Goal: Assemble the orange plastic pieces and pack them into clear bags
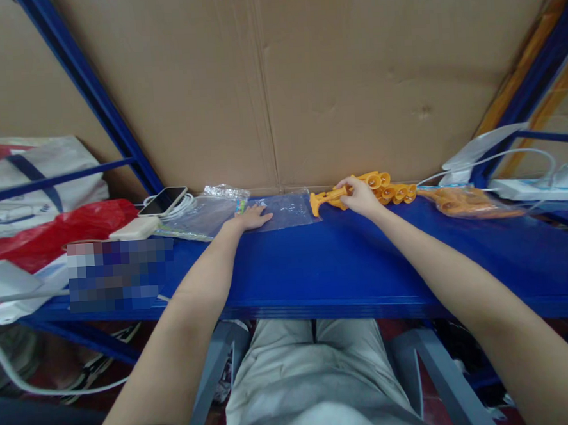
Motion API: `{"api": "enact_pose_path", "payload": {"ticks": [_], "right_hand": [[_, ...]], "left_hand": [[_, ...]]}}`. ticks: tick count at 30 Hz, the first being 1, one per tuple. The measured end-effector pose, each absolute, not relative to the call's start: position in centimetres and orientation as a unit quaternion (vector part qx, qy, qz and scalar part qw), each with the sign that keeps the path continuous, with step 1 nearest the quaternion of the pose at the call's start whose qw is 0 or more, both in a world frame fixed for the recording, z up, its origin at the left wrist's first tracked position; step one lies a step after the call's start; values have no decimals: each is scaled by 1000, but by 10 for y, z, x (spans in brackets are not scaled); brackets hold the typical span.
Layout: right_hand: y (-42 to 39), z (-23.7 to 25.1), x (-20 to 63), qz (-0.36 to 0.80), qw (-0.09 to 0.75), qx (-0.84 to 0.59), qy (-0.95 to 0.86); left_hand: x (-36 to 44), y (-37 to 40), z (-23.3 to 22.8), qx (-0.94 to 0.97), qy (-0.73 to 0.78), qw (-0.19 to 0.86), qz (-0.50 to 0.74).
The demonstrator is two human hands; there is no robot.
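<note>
My left hand lies on a clear plastic bag, its fingers stretched out and pressing it flat on the blue shelf. My right hand is closed around a yellow plastic piece with a T-shaped handle, which points left towards the bag. Just beyond and to the right of that hand, several similar yellow pieces are stacked with their round hollow ends towards me. The fingers partly hide the held piece. More clear bags lie left of my left hand.
A filled clear bag of yellow pieces lies to the right, near a white power strip and cables. On the left are a phone, a white power bank and a red plastic bag. Cardboard walls the back.
</note>
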State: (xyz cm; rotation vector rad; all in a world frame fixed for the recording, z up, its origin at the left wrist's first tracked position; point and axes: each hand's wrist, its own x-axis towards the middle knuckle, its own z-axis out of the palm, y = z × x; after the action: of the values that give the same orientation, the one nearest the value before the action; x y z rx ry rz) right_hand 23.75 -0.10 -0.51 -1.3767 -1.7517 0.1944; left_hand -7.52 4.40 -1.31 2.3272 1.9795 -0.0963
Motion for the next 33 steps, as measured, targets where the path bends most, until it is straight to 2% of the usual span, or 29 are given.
{"api": "enact_pose_path", "payload": {"ticks": [8, 17, 23, 27, 33], "right_hand": [[-15, -8, 222, 303, 387, -570, -659], [-12, -15, 221, 354, 418, -433, -716], [1, -32, 208, 332, 442, -413, -724], [4, -28, 200, 217, 366, -473, -771], [9, -6, 191, 53, 250, -420, -871]], "left_hand": [[-72, 47, -16, 774, 631, 56, -18], [-65, 45, -19, 793, 605, 70, 11], [-53, 48, -23, 823, 553, 108, 68], [-50, 55, -28, 809, 561, 134, 117], [-52, 61, -32, 756, 571, 202, 249]]}}
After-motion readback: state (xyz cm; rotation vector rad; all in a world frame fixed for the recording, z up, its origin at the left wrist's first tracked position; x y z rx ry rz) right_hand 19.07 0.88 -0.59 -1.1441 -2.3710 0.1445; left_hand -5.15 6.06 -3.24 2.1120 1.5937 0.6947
